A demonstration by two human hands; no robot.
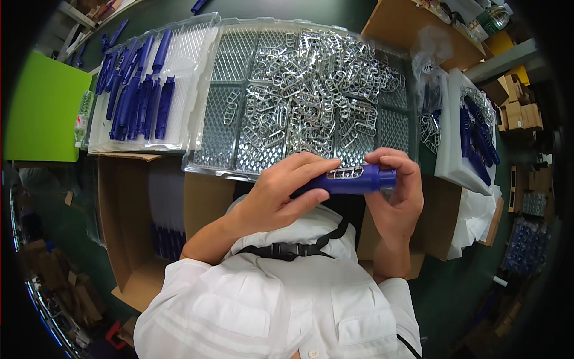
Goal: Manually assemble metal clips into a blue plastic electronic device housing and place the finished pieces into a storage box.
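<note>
Just in front of my body I hold a dark blue tubular plastic housing sideways between both hands. A shiny chrome slotted frame sits in the oblong window on its upper side. My left hand is closed round the left part, with fingers on top and thumb along the near side; that end is hidden. My right hand grips the narrower right end between thumb and fingers. Beyond my hands, many loose chrome frames lie heaped in a clear compartmented tray.
A clear tray at left carries several blue housings. Beside it stand a plastic bottle and a green panel. At right, a white foam box holds more blue parts. A cardboard box is below the table edge.
</note>
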